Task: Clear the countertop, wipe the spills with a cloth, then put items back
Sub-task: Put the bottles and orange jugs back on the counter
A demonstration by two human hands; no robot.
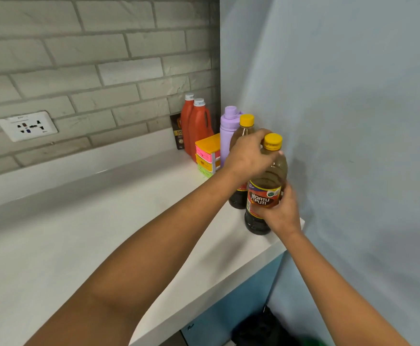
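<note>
both hands grasp the yellow-capped brown plastic bottle (266,186), left hand (250,156) at its neck, right hand (280,212) round its label, near the white desk (104,245) edge.

The white stone countertop (84,236) is lying open across its left and middle stretch, leaving broad room for a hand to pass. The right end is crowding up against the pale blue wall (353,121): two dark-liquid plastic bottles with yellow caps (266,176), a lilac insulated flask (227,136), a stack of pink, yellow and green boxes (207,154), two red jugs with white caps (196,126) and a dark carton (177,132) are standing close together, blocking the corner.
</note>
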